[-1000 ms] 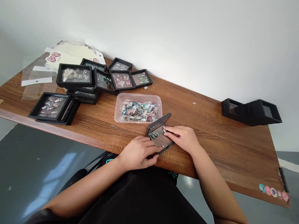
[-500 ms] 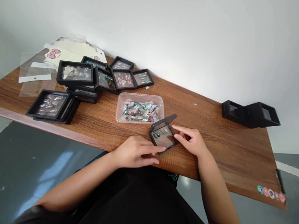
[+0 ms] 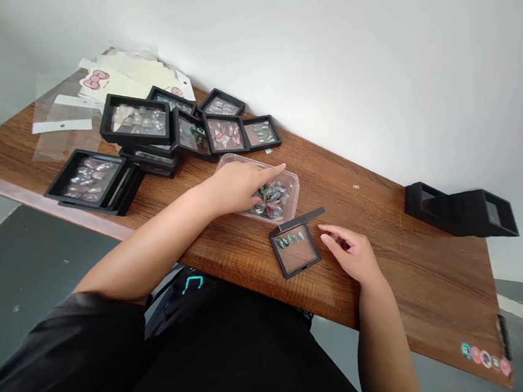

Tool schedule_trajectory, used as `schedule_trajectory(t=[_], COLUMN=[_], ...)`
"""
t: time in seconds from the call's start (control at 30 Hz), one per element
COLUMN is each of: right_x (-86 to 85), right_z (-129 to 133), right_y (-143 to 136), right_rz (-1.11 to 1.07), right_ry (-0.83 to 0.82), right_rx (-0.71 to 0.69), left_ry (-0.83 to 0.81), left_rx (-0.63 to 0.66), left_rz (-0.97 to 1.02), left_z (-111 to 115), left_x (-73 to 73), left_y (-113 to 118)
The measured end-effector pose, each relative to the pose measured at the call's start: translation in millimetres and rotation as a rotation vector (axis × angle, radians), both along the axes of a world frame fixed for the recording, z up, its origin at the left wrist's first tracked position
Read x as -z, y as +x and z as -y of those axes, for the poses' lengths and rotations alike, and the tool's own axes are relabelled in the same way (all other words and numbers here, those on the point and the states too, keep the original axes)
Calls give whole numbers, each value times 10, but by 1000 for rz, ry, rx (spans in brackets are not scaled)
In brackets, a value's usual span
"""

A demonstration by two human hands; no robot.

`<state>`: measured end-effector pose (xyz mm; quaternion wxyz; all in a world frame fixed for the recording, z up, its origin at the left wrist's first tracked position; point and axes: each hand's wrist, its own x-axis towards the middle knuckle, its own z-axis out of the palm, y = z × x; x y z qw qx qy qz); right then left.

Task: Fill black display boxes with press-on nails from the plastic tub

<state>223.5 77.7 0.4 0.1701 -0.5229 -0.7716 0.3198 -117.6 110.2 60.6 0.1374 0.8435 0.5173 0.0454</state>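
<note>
My left hand (image 3: 242,187) is over a clear plastic tub (image 3: 294,188) of small glossy nail-shaped pieces (image 3: 273,200). Its fingers are apart, with the fingertips above or among the pieces, and nothing shows in its grip. On the wooden table in front of me lies a small black-framed case (image 3: 297,255), its lid tilted up. A short row of green nail-shaped pieces (image 3: 290,239) sits inside near the hinge. My right hand (image 3: 351,254) rests just right of this case, fingers loosely curled and apart, holding nothing.
Several closed black-framed cases (image 3: 136,120) are stacked at the left and behind the tub. Pale cards (image 3: 124,86) and clear sleeves (image 3: 61,126) lie at the back left. More black cases (image 3: 459,211) stand at the right by the wall.
My left hand has left the open case and moved up to the tub. My right hand is slightly farther from the case. The view has shifted a little.
</note>
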Motion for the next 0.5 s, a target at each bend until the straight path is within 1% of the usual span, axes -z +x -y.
schedule_trajectory(t=[0.07,0.2,0.33,0.43,0.5], right_x=[-4,-18,-36,-44,-46], right_z=[1,4,13,15,15], right_y=[0,-3,-3,-1,-1], right_rz=[9,22,19,17,16], right_ry=[-4,-9,-18,-25,-27], right_rx=[-3,-14,-26,-32,-33], left_ry=[-19,2,80,177,196], left_rx=[6,-28,-30,-2,35], left_rz=[35,112,207,352,512], left_z=[4,22,33,56,77], left_x=[40,91,102,74,39], left_y=[13,-5,-50,-98,-129])
